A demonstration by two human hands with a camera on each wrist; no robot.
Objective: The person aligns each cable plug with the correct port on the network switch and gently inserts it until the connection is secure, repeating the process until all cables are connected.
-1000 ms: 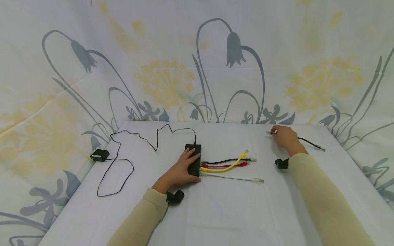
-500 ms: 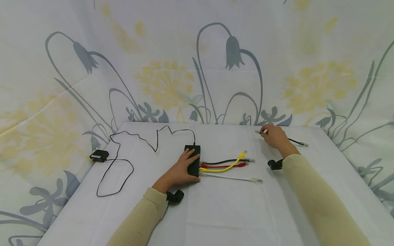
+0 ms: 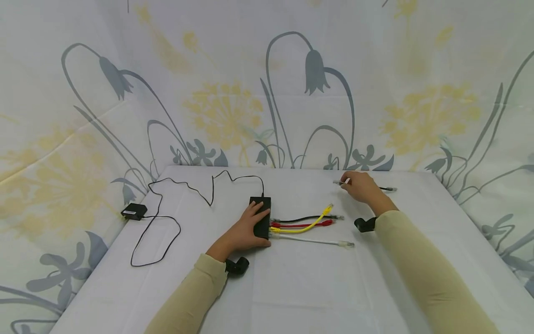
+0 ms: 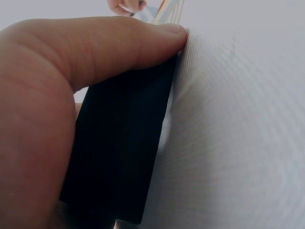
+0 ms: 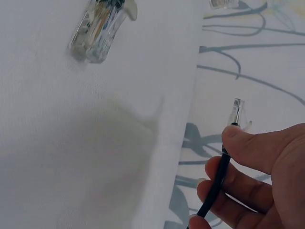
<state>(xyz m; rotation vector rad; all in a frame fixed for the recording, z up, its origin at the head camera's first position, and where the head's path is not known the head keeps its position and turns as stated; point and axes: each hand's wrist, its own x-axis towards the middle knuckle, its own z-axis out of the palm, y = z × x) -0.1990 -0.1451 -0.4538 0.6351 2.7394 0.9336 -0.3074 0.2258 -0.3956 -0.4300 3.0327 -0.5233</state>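
My left hand [image 3: 244,234] holds a black network switch [image 3: 263,226] down on the white-covered table, fingers spread over its top. In the left wrist view the thumb [image 4: 128,45] lies along the near end of its dark casing. A black Ethernet cable [image 5: 217,181] is pinched between thumb and fingers of my right hand [image 3: 362,187], just behind its clear plug [image 5: 236,110]. The cable's other end trails to the right of that hand. Out of the switch's right side run a black cable [image 3: 301,218], a red cable [image 3: 302,226], a yellow cable [image 3: 312,226] and a white cable [image 3: 310,240].
A thin black power cord [image 3: 212,190] winds from the switch's far end to a power adapter [image 3: 135,211] at the left table edge. Flower-printed cloth [image 3: 227,111] hangs behind the table. In the right wrist view a loose cable plug [image 5: 97,33] shows at upper left.
My right hand has moved left with the black Ethernet cable, bringing its plug closer to the switch. The left hand and the connected cables have stayed in place.
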